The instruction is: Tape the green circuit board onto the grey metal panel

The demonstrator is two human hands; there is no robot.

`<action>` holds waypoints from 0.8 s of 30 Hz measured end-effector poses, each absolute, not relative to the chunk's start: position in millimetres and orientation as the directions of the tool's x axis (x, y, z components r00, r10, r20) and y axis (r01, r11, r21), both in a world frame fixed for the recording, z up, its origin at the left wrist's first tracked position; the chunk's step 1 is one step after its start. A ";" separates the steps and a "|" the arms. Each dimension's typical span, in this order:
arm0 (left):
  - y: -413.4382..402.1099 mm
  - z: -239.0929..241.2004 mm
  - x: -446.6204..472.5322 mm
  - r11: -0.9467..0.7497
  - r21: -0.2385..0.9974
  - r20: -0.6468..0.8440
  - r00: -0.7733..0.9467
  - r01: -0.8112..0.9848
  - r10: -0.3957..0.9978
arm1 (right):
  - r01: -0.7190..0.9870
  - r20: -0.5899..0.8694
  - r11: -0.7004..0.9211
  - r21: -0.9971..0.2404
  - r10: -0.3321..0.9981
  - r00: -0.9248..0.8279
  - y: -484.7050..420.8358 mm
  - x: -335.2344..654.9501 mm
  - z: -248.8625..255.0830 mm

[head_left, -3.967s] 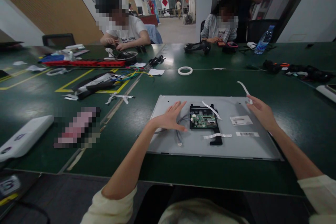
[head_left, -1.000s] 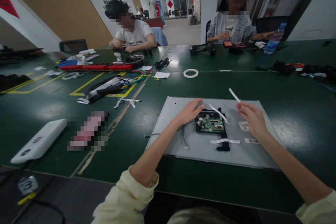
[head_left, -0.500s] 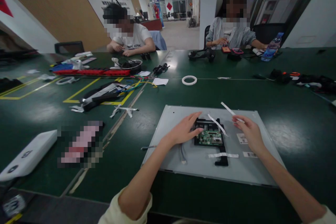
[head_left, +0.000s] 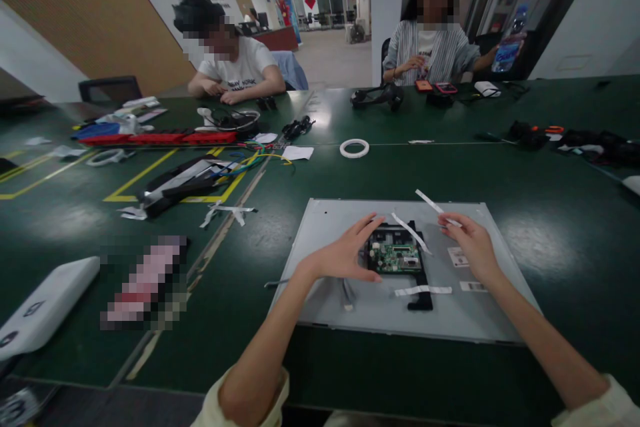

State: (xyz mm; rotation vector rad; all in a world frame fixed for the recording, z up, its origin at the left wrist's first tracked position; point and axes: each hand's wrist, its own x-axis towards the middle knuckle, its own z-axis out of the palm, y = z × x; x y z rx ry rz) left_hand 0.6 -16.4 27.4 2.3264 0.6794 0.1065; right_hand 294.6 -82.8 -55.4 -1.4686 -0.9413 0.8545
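Observation:
A grey metal panel [head_left: 465, 313] lies flat on the green table in front of me. A green circuit board [head_left: 395, 257] in a black bracket sits near its middle, with white tape strips across and below it. My left hand [head_left: 345, 253] rests open on the panel, fingers stretched along the board's left edge, over some grey cables [head_left: 346, 293]. My right hand [head_left: 467, 243] hovers right of the board, its fingers pinched on a white tape strip [head_left: 431, 203] that sticks up to the left.
A white tape roll [head_left: 354, 147] lies beyond the panel. Cables, a red strip [head_left: 160, 138] and black parts clutter the left. A white device [head_left: 43, 310] sits at the near left. Two people sit across the table with headsets [head_left: 375, 95] and phones.
Over four seconds my right hand brought the tape strip from the panel's far right corner in toward the board. My left hand slid right to the board's edge. The view shifted slightly.

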 end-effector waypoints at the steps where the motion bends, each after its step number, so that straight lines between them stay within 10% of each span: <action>1: -16.2 24.9 0.3 -0.624 0.642 -0.120 0.863 0.445 0.491 | 0.093 0.002 -0.041 -0.995 0.909 0.417 -82.8 294.8 -55.4; 24: -12.1 12.9 1.5 -0.642 0.659 -0.084 0.887 0.391 0.454 | 0.160 0.032 -0.032 -0.987 0.923 0.384 -88.8 294.5 -47.6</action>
